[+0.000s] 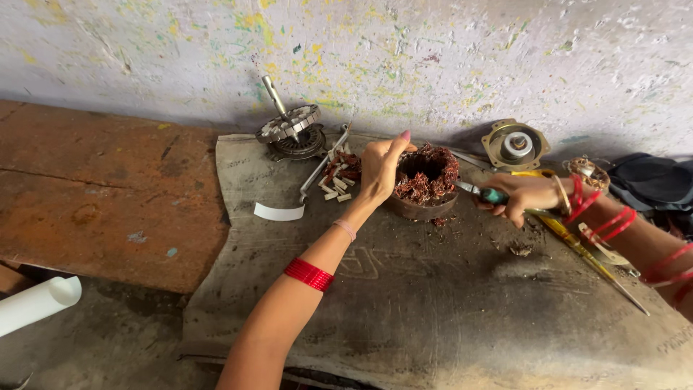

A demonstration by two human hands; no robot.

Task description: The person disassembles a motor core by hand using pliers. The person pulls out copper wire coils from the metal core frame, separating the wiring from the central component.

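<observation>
- The stator [424, 179], a round metal core packed with tangled copper winding, sits on a grey mat [433, 303] near the back of the worktop [101, 195].
- The left hand [380, 167] rests on the stator's left rim, its grip pressed together, fingertips pinching the copper winding at the top.
- The right hand [521, 196] has its grip wrapped tight around a screwdriver [485, 193] with a green handle; the blade points into the stator's right side.
- A rotor [290, 131] with its shaft tilted up stands behind and to the left, near the wall.
- Small white and brown pieces [338, 180] lie between rotor and stator.
- A round end cap [515, 146] lies behind the right hand.
- A white paper strip [278, 212] lies on the mat's left edge.
</observation>
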